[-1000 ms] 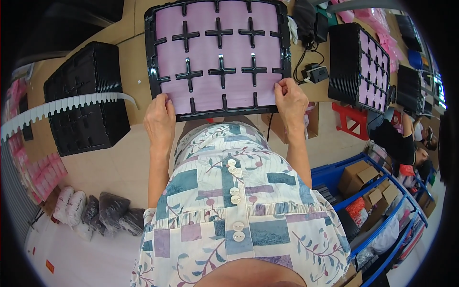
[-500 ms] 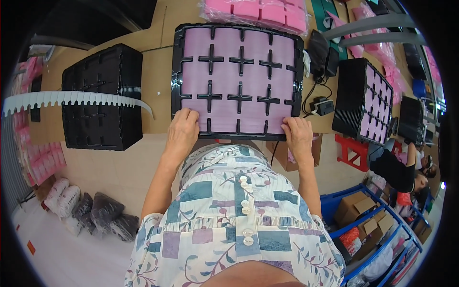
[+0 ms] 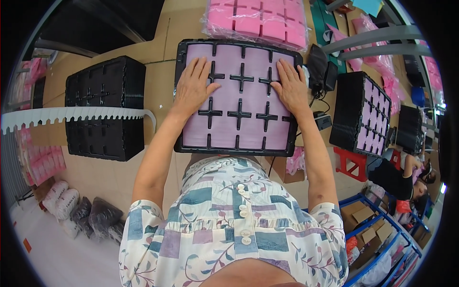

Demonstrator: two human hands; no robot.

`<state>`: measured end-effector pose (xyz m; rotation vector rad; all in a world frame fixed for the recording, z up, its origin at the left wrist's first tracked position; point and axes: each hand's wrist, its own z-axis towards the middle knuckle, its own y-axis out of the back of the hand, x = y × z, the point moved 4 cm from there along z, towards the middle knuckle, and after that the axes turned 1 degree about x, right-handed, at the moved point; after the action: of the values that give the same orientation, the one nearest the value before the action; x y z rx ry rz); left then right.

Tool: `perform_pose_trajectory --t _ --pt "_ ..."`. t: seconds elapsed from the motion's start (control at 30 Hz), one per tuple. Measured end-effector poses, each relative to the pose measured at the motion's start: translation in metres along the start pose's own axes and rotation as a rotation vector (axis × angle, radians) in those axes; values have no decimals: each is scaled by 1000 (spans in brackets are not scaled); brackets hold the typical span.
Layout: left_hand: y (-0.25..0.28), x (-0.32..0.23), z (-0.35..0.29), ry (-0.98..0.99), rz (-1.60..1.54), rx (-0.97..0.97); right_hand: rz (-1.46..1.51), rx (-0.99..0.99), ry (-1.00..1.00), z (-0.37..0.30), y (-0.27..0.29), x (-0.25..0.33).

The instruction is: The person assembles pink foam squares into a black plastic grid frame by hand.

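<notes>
The black tray (image 3: 237, 150) lies on the counter (image 3: 158, 91) right before the person, lined with one pink foam sheet (image 3: 239, 134) showing six black crosses. The left hand (image 3: 195, 86) and right hand (image 3: 290, 86) both press flat on it, fingers spread. At nine o'clock stands one stack of black trays (image 3: 105, 107); at three o'clock another filled tray (image 3: 359, 115); at twelve, one bagged bundle of pink foam (image 3: 256, 21).

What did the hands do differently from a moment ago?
Both hands let go of the near edge of the black tray and moved forward onto its pink foam sheet. The left hand and right hand now lie flat on top, fingers spread. The tray stayed on the table, and the stack of black trays stayed on the left.
</notes>
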<state>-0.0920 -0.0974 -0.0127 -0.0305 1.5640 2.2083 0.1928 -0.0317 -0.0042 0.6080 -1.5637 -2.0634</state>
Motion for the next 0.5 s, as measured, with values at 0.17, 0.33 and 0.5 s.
perform_pose_trajectory --t 0.17,0.33,0.5 --pt "5 1 12 96 47 39 -56 27 -61 1 0 0" --pt "-7 15 21 115 23 -25 37 45 -125 -2 -4 -11" --pt "-2 27 28 140 -25 -29 46 80 -111 -2 -7 -19"
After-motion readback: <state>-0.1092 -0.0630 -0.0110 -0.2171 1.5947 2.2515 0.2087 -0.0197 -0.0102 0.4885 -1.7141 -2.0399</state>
